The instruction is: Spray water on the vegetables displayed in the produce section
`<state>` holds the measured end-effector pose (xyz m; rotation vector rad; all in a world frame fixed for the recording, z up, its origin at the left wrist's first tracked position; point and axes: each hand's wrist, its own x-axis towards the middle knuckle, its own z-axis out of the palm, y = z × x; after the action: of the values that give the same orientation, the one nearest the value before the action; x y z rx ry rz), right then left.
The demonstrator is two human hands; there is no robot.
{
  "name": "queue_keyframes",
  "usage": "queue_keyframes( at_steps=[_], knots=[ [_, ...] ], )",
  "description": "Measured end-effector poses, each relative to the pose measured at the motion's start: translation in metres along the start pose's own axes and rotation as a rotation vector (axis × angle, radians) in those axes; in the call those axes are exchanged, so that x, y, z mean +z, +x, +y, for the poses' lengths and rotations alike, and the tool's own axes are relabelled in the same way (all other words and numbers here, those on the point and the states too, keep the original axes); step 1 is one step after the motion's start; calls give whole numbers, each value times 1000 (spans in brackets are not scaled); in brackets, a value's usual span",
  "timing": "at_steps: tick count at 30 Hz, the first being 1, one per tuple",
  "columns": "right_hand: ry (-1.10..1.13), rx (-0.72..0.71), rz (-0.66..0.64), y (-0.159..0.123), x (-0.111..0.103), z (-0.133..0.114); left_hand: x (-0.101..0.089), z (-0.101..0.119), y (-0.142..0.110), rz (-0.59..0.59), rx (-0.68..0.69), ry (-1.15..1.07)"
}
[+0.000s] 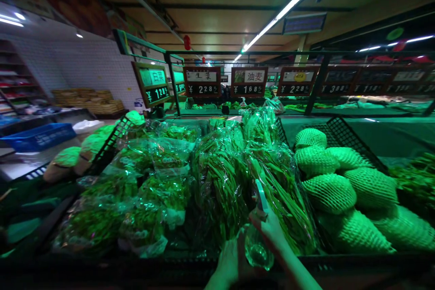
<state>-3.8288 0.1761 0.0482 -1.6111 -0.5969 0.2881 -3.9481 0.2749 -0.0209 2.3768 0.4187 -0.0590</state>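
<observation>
A clear spray bottle (258, 250) with a pale trigger head is held upright low in the head view, in front of the bagged greens. My right hand (270, 226) is closed round its neck, just below the spray head. Against the bottle's left side, my left hand (231, 253) is curled, its fingers partly hidden. Directly behind the bottle lie long leafy greens (222, 176) in clear plastic bags. More long-stemmed bagged greens (283, 195) lie just right of the spray head. Bunches of shorter bagged leafy greens (136, 195) fill the left part of the display.
Large produce in foam nets (331, 192) is piled at right beside a black crate (353, 142). Price signs (247, 82) hang from a rail along the back. Round wrapped vegetables (91, 149) and a blue bin (39, 137) stand farther left.
</observation>
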Motion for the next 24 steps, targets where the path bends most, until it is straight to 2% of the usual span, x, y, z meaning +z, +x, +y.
queue_keyframes(
  at_steps=[9, 17, 24],
  knots=[
    [-39, 12, -24, 2, -3, 4, -9, 13, -4, -2, 0, -17],
    [-92, 57, -25, -1, -6, 4, -1, 4, -2, -34, -1, 48],
    [-82, 21, -26, 0, -6, 6, -3, 4, -3, -48, -19, 44]
  ],
)
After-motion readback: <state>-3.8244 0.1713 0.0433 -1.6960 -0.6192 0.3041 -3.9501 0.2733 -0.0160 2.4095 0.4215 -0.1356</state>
